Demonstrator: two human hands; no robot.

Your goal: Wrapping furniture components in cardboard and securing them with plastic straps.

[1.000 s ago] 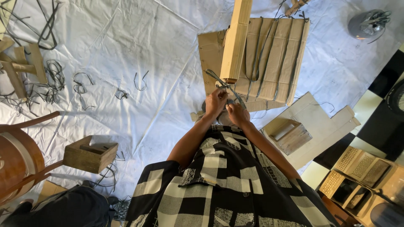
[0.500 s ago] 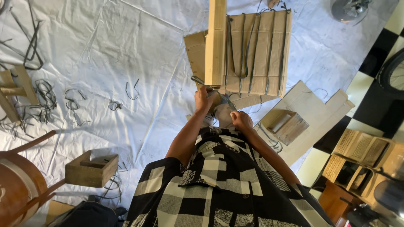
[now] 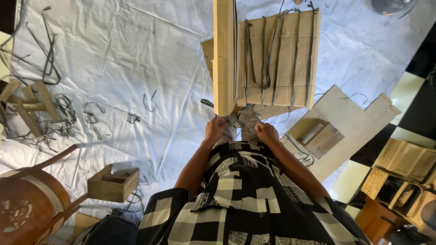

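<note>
Two hands: both work close together at the lower end of an upright wooden beam [image 3: 224, 54], at 12 o'clock from the person's chest.
Left hand [image 3: 215, 128]: fingers curled shut, pinching a dark strap end [image 3: 234, 121] at the beam's base.
Right hand [image 3: 266, 132]: closed into a loose fist just beside the left, at 1 o'clock; what it grips I cannot tell.
Slatted panel [image 3: 277, 59]: pale wooden slats laced with dark straps, touching the beam's right side, at 1 o'clock.
White sheet [image 3: 127, 54]: spread over the floor, wrinkled, under everything.
Open wooden box [image 3: 113, 183]: at 9 o'clock, well apart from the hands.
Second wooden box [image 3: 316, 136]: at 3 o'clock, lying on a flat board [image 3: 354, 122].
Strap offcuts [image 3: 91, 115]: scattered at 10 o'clock on the sheet.
Round reddish-brown piece [image 3: 27, 206]: at 8 o'clock, at the frame's edge.
</note>
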